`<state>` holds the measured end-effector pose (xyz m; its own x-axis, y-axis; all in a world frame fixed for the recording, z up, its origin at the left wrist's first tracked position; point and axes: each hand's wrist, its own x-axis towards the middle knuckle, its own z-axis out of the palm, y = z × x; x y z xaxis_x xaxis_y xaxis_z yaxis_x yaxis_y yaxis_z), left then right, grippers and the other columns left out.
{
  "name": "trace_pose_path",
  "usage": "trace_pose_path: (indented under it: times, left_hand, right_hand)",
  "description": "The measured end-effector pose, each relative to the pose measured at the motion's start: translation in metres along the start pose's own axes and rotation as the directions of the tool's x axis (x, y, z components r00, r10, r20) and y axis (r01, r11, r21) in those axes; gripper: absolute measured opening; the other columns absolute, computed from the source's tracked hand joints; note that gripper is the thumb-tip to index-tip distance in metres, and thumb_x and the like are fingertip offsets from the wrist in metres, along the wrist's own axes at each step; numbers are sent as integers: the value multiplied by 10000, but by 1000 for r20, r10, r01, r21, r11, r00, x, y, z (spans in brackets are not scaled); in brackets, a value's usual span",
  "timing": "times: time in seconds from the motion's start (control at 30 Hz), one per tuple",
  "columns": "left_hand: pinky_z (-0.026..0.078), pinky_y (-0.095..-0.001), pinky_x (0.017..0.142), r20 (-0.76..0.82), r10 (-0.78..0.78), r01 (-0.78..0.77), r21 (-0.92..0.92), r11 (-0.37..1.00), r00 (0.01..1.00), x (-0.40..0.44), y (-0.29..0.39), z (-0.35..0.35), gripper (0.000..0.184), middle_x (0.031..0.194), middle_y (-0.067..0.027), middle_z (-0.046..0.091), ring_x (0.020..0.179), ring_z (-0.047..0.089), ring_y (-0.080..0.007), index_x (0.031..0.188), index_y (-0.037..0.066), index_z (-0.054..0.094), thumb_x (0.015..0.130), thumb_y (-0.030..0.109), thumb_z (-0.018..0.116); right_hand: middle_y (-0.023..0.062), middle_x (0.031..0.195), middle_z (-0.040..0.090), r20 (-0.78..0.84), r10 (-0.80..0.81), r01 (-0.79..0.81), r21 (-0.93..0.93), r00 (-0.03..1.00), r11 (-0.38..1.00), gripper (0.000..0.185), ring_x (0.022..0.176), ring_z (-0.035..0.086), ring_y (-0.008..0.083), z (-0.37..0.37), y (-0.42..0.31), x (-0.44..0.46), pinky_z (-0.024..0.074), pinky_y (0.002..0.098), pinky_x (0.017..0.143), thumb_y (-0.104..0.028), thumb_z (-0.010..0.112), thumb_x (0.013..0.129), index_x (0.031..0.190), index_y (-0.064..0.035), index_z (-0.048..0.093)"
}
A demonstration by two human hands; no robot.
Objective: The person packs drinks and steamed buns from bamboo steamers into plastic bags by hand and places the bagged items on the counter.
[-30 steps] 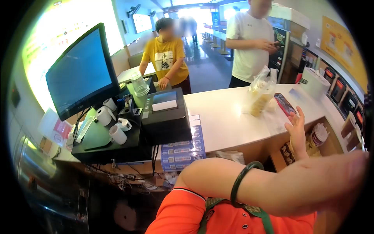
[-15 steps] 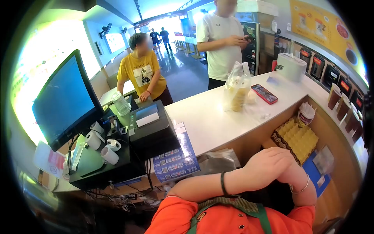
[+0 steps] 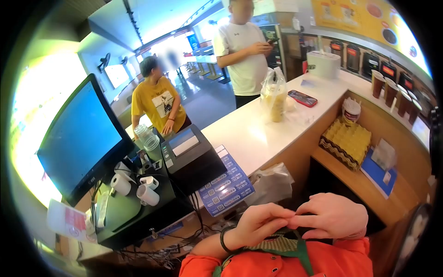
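Both hands meet low in front of the orange shirt (image 3: 332, 261): the left hand (image 3: 258, 224), below a dark bangle (image 3: 225, 239), bends its fingers to the fingertips of the right hand (image 3: 336, 213), whose fingers reach out loosely spread. Whether the left pinches anything small, I can't tell. Nearest to them, the clear plastic bags (image 3: 275, 181) hang just beyond, under the table edge. And it's crowded on the left! The monitor (image 3: 83, 143) and black printer (image 3: 196, 161) block that end of the table (image 3: 242, 134), a blue printed sheet (image 3: 228, 182) drooping over the edge. Further out, a bagged yellow drink (image 3: 277, 108) stands beside a red-edged phone (image 3: 302, 98), between the hands and the person in white (image 3: 244, 57). Over right, on the lower shelf, a yellow egg tray (image 3: 348, 143) sits near a blue folder (image 3: 376, 174), with brown cups (image 3: 390, 92) lined up above.
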<state>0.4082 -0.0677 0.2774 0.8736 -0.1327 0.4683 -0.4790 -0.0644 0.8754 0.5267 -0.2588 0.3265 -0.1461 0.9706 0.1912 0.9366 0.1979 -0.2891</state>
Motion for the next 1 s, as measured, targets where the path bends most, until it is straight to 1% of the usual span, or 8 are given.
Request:
trace_pose_path:
  times: [0.17, 0.23, 0.37, 0.63, 0.77, 0.9, 0.97, 1.0]
  left_hand:
    - [464, -225, 601, -20, 30, -35, -354, 935, 999, -36, 6, -3, 164, 777, -138, 629, 703, 604, -164, 927, -43, 558, 819, 80, 556]
    - [467, -267, 587, -193, -50, -68, -558, 827, 980, -42, 10, 10, 126, 766, -131, 633, 680, 607, -196, 816, -17, 591, 819, 85, 516]
    - [332, -172, 447, -357, 37, -179, -375, 910, 933, -46, -17, 16, 252, 544, -1, 427, 483, 402, -82, 821, 73, 376, 812, 179, 605]
    - [419, -227, 531, 125, -22, 86, -537, 839, 992, -46, 8, 107, 173, 669, -103, 544, 591, 502, -145, 856, 44, 454, 827, 154, 585]
    - [432, -262, 548, 204, 201, -80, -486, 870, 958, -85, 19, 185, 195, 658, -108, 537, 592, 511, -172, 822, 51, 426, 843, 185, 566]
    - [457, -304, 554, 338, 536, -225, -645, 731, 773, -119, 53, 271, 208, 673, -138, 562, 597, 538, -213, 844, 48, 415, 853, 209, 545]
    - [464, -296, 607, 484, 721, -335, -660, 673, 495, -138, 69, 311, 159, 796, -103, 583, 692, 563, -196, 957, 49, 430, 856, 128, 523]
    - [442, -271, 555, 419, 733, -341, -687, 642, 535, -159, 81, 340, 126, 722, -95, 580, 621, 549, -179, 903, 44, 431, 857, 128, 513]
  right_hand:
    - [102, 944, 507, -154, 122, -122, 13, 980, 992, 606, 776, 513, 268, 40, -53, 9, 420, 350, 698, -243, 598, 764, 1306, -199, 331]
    - [109, 930, 507, -261, 177, -180, 11, 949, 984, 645, 782, 517, 286, 62, -64, 14, 417, 362, 704, -225, 595, 765, 1331, -218, 286]
    - [114, 924, 506, -461, 359, -382, 46, 812, 923, 665, 784, 522, 295, 90, -91, 10, 415, 366, 692, -199, 609, 742, 1326, -237, 292]
    - [82, 845, 470, -754, 476, -799, -104, 452, 593, 604, 686, 491, 234, 134, -184, -59, 400, 324, 657, -143, 524, 753, 1319, -212, 325]
    - [141, 993, 498, -741, 583, -882, -28, 334, 470, 569, 792, 518, 272, 149, -273, -107, 423, 380, 818, -129, 538, 733, 1278, -182, 384]
    - [149, 1028, 512, -830, 429, -885, -154, 356, 439, 463, 813, 550, 297, 156, -367, -159, 443, 398, 842, -108, 532, 742, 1199, -118, 461]
    - [100, 850, 525, -820, 571, -884, 235, 43, 403, 216, 694, 529, 252, 160, -428, -183, 454, 318, 649, -111, 542, 775, 983, -55, 536]
    - [100, 850, 525, -818, 572, -893, 220, 49, 392, 216, 694, 529, 252, 171, -452, -202, 454, 318, 649, -111, 542, 775, 983, -55, 536]
